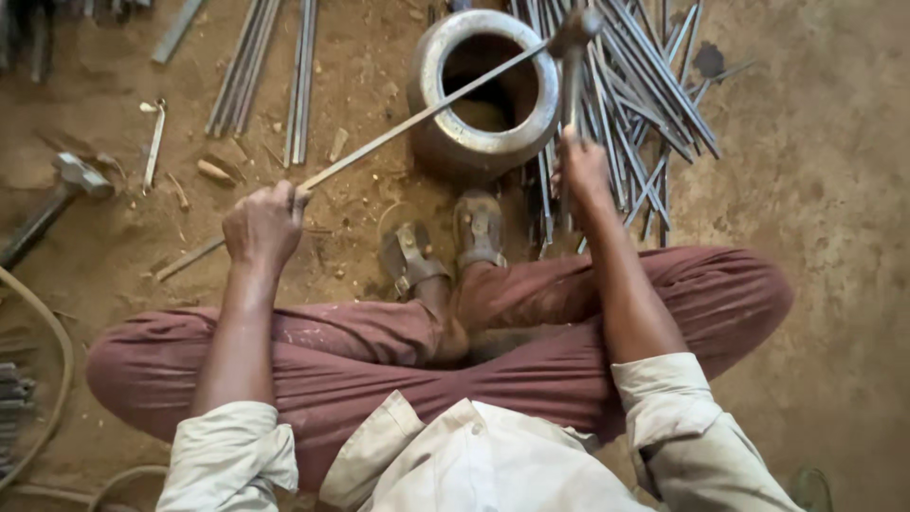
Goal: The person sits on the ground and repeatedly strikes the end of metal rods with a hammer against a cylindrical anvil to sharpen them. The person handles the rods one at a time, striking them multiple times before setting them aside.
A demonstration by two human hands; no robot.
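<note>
Head view: the left hand [263, 226] closes its grip on a thin metal rod [422, 116] laid across the metal pot [485, 90] rim, the right hand [585, 171] gripping a raised hammer [573, 57]; the blow best lands squarely where rod meets rim, rod held steady.

Head view, steeply downward, close.

A long thin metal rod [417, 118] lies slanted across the rim of a round metal pot [445, 133] on the dirt floor. A hammer [573, 57] stands upright, its head at the rod's far tip.
</note>
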